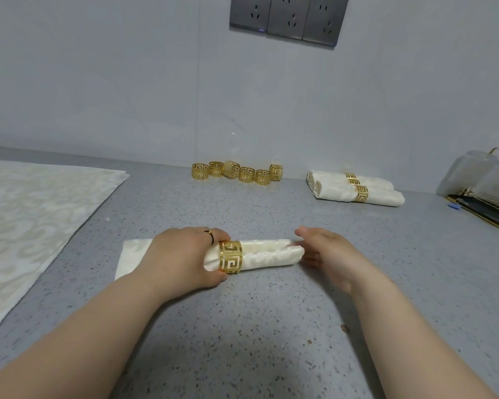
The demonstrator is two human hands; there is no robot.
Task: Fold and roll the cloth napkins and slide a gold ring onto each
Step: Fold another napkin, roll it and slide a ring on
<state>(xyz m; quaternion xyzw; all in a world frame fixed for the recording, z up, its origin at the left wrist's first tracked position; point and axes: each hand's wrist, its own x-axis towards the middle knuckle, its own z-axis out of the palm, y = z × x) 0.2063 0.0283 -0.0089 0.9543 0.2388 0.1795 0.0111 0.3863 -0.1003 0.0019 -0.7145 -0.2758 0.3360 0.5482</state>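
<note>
Gripping the rolled napkin (268, 253) on the bench (242, 326) with the left hand (182, 254), fingers curled round it beside the gold ring (230, 257), likely keeping the roll tight. Touching the far end with the right hand (326, 251), hiding fingertips behind cloth, so no telling if pinching. Cutting off flat napkins (35, 220) at the left edge.

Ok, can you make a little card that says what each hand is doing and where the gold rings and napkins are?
left hand: grips the rolled napkin just behind its gold ring
right hand: fingers touch the roll's right end
loose rings: six, in a row at the back
finished rolls: at least two, ringed, back right
flat napkins: spread out, far left
</note>
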